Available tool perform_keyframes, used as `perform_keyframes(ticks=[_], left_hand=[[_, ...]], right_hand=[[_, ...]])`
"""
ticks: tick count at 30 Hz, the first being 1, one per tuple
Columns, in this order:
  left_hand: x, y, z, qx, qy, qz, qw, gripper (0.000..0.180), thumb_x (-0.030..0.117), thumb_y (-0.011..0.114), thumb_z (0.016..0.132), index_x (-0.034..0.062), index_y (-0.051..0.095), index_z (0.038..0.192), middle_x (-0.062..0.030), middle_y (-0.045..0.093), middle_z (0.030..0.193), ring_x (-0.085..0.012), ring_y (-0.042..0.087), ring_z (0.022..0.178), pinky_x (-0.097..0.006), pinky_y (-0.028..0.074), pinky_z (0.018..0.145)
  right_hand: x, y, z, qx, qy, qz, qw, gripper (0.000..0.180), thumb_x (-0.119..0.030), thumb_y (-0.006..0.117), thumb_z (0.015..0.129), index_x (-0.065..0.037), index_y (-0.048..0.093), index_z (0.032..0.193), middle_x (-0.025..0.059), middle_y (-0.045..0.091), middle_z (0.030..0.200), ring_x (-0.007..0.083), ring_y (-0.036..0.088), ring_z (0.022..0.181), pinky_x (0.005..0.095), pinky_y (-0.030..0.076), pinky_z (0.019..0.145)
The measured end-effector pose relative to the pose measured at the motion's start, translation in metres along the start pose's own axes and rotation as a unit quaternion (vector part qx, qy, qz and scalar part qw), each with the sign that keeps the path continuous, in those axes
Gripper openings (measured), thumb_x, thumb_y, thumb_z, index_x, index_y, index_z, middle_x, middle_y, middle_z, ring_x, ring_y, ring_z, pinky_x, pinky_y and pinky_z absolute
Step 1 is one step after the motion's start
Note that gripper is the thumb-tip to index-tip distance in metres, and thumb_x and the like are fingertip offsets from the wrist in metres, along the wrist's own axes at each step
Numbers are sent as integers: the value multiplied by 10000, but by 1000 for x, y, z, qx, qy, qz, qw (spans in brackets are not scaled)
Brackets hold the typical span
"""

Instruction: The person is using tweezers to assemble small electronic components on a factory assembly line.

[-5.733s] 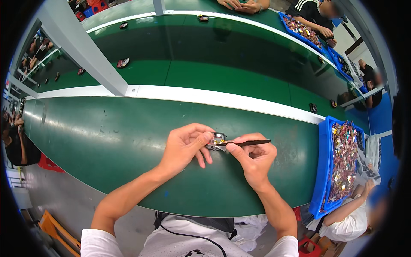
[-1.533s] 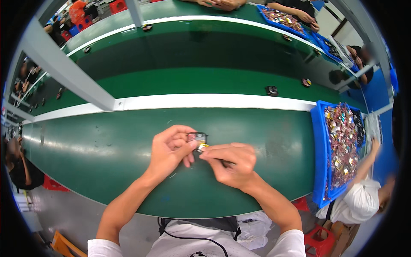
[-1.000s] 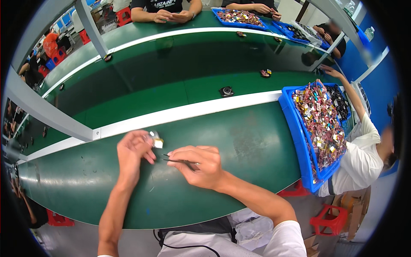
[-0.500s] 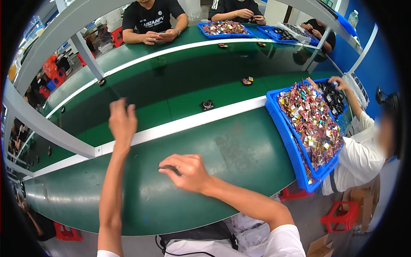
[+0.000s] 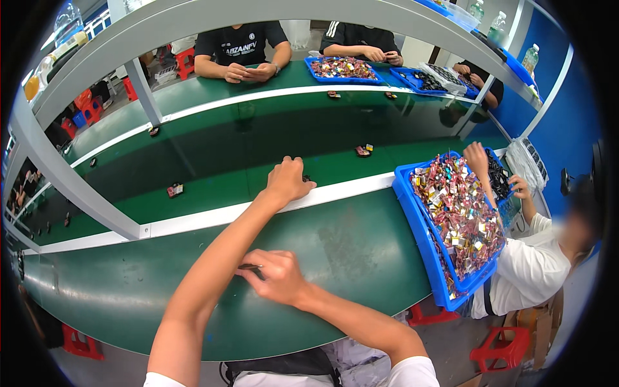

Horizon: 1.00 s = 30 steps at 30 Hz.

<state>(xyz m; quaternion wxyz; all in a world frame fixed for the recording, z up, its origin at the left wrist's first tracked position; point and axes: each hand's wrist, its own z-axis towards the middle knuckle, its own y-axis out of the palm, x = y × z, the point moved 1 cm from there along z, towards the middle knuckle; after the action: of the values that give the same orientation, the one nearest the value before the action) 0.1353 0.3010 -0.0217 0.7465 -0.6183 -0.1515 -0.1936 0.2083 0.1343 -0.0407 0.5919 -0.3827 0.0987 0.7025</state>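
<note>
My left hand (image 5: 288, 182) reaches over the white rail at the near edge of the green belt. Its fingers are closed around a small black part (image 5: 307, 178), mostly hidden by the hand. Below it, over the green worktop, my right hand (image 5: 277, 274) pinches slim dark tweezers (image 5: 250, 266), whose tip points left and is partly behind my left forearm. A small black part with red and white bits (image 5: 175, 189) lies on the belt to the left, apart from both hands. Another such part (image 5: 363, 151) rests on the belt farther right.
Blue trays (image 5: 422, 238) heaped with small red, white and yellow parts stand at the right worktop edge. Beside them a person in white (image 5: 538, 264) reaches into a tray of black parts (image 5: 498, 177). White rails (image 5: 84, 238) and a grey frame post (image 5: 84, 187) border the belt. Other people sit across.
My left hand has moved right from over the left of the belt to the black part, now in its fingers. A red-and-white-marked part now shows where that hand was. My right hand keeps the tweezers.
</note>
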Motion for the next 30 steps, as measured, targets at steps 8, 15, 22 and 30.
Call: perform_keyframes(ticks=[8,15,22,30], left_hand=[[-10,-4,4,-25,62,10,998,409,286,853,748,-60,692,895,-250,666,1003,-432,701,937,-484,591,800],[-37,-24,0,-5,-87,-183,979,361,270,791,749,-41,667,615,-170,665,731,-271,679,625,-394,550,575],[-71,-54,-62,-79,-171,-667,721,421,428,648,970,31,631,830,-76,646,761,-89,463,457,-231,268,364],[-104,-87,-156,-86,-184,-733,649,442,339,442,1085,-62,627,1098,-161,714,887,-130,527,446,-225,361,341]], right_hand=[[3,1,-1,-13,-12,10,1000,173,-2,789,779,-46,689,914,73,728,811,261,719,664,355,558,592],[1,3,1,-19,3,4,1000,149,-10,804,785,-36,712,899,77,744,820,237,747,694,325,574,610],[2,4,-2,-22,-4,-11,1000,140,-59,812,793,-70,710,888,46,733,802,237,720,635,333,551,561],[1,-1,1,-29,2,-37,999,125,-73,831,782,-71,724,847,40,735,779,228,692,570,308,535,540]])
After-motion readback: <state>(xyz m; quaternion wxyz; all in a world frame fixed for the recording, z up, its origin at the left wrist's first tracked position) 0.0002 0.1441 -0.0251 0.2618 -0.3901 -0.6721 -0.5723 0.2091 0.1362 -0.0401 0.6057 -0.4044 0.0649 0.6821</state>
